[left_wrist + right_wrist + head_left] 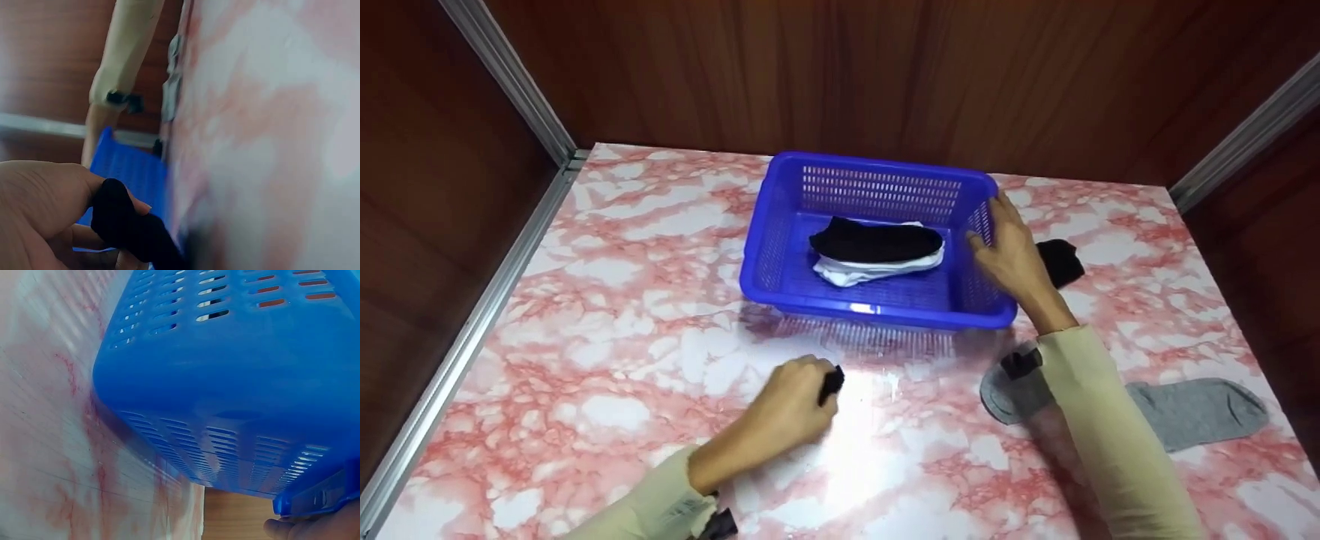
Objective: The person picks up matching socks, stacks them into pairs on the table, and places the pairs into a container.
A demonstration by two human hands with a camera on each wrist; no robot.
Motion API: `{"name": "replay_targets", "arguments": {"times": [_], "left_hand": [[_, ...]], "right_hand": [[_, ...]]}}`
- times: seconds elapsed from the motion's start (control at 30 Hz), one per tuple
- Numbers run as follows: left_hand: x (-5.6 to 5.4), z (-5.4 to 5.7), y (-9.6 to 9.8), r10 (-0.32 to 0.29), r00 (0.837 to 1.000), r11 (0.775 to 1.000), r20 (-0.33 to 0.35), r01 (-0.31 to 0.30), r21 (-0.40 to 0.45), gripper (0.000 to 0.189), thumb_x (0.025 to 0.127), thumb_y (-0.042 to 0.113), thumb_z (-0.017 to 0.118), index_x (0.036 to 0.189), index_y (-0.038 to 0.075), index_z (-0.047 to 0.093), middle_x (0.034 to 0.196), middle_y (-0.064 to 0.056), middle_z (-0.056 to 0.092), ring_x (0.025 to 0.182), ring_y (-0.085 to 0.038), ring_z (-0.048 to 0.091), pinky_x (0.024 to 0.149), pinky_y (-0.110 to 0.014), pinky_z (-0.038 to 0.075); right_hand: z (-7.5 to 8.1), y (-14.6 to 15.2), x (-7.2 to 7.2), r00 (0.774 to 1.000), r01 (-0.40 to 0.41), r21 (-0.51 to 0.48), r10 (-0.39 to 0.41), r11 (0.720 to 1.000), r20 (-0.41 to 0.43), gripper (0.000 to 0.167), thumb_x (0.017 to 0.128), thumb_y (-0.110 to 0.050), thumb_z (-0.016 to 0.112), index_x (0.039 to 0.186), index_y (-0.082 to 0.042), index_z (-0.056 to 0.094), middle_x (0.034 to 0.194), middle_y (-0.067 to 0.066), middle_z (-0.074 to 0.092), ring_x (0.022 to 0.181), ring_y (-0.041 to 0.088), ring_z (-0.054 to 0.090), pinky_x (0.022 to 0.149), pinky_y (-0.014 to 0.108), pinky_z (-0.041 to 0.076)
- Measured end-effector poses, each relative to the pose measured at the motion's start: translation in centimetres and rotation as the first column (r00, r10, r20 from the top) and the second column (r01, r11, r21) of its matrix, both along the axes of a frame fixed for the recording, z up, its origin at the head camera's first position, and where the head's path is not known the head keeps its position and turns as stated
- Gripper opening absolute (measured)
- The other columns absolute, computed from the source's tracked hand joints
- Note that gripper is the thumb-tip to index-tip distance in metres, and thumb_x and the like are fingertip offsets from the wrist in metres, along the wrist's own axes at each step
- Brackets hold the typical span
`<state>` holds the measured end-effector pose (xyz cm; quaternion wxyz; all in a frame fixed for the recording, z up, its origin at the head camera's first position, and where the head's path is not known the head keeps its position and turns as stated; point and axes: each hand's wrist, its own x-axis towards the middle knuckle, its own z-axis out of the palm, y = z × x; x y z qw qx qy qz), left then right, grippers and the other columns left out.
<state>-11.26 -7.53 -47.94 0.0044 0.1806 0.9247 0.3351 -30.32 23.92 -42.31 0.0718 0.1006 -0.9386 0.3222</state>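
One red-and-white marbled surface (622, 337) runs under everything I'm handling. On it, the blue rectangular perforated plastic basket (930, 315): the right hand (1014, 259) grips its side rim, thumb inside. Grey knitted sock fabric (1200, 411) shows either side of the pale sleeve (1110, 427). Inside the basket, a flat black sock (877, 241) tops folded white cloth (847, 273). A black cloth bundle (1060, 262) lies beside the right hand. In front of the basket, the left hand (791, 397) pinches a small black fabric piece (831, 385), probably a sock, between curled fingers. I judge this a loading step; next I'd want that piece over the near rim, then fingers parted above the pile.
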Motion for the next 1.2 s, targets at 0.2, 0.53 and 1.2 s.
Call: {"name": "replay_targets", "arguments": {"times": [0.2, 0.53, 1.2], "left_hand": [[0.4, -0.5, 0.8, -0.017, 1.000, 0.997, 0.017, 0.019, -0.076, 0.033, 0.088, 0.022, 0.079, 0.111, 0.000, 0.071, 0.103, -0.013, 0.069, 0.095, -0.029, 0.066, 0.083, -0.045, 0.061], [-1.6, 0.9, -2.2, 0.047, 0.989, 0.999, 0.137, -0.045, -0.020, 0.040, 0.095, 0.034, 0.076, 0.121, 0.004, 0.073, 0.111, -0.011, 0.072, 0.100, -0.027, 0.066, 0.091, -0.048, 0.058], [-0.7, -0.7, -1.1, -0.117, 0.916, 0.992, 0.383, 0.089, 0.091, 0.048, 0.097, 0.025, 0.073, 0.137, 0.004, 0.058, 0.076, 0.004, 0.064, 0.059, -0.008, 0.057, 0.058, -0.025, 0.049]], "right_hand": [[2.1, -0.5, 2.7, 0.991, 0.097, -0.087, -0.105, 0.991, -0.082, 0.058, 0.101, -0.016, 0.064, 0.150, 0.009, 0.046, 0.164, 0.035, 0.028, 0.153, 0.053, 0.030, 0.127, 0.064, 0.028], [2.8, -5.1, 12.5, 0.890, -0.287, -0.280, 0.147, 0.916, -0.432, 0.014, 0.095, 0.009, 0.064, 0.106, 0.007, 0.072, 0.090, 0.016, 0.075, 0.079, 0.006, 0.066, 0.074, 0.017, 0.058], [-4.8, -8.9, 16.8, 0.871, -0.419, 0.157, 0.348, 0.894, 0.347, 0.022, 0.093, -0.022, 0.079, 0.087, -0.015, 0.058, 0.083, -0.003, 0.055, 0.072, 0.013, 0.051, 0.063, 0.030, 0.045]]}}
